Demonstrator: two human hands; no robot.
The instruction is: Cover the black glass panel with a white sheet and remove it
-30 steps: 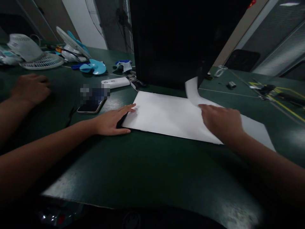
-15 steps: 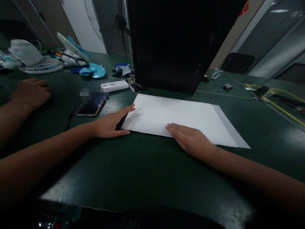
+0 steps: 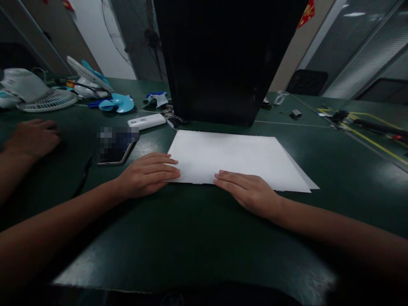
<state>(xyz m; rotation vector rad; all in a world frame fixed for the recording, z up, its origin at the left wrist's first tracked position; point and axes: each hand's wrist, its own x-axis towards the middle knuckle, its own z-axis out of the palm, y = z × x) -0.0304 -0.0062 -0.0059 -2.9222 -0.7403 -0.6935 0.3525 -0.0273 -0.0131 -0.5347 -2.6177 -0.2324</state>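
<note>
A white sheet of paper (image 3: 234, 158), folded over on itself, lies flat on the dark green table (image 3: 197, 238) before a tall black box (image 3: 223, 59). My left hand (image 3: 148, 173) lies palm down at the sheet's near left corner, fingers stretched out and touching its edge. My right hand (image 3: 248, 192) rests flat on the near edge, fingers extended to the left. Neither hand holds anything.
A phone (image 3: 116, 146) and a white remote-like device (image 3: 146, 121) lie left of the paper. Blue fan blades (image 3: 117, 103) and white fan grilles (image 3: 44, 100) sit at the back left. Another person's hand (image 3: 30, 138) rests at far left. Small parts and yellow-lined tools lie at the right.
My right hand folded the lifted paper flap down and came to the near edge. My left hand slid from the sheet's left side to its near left corner.
</note>
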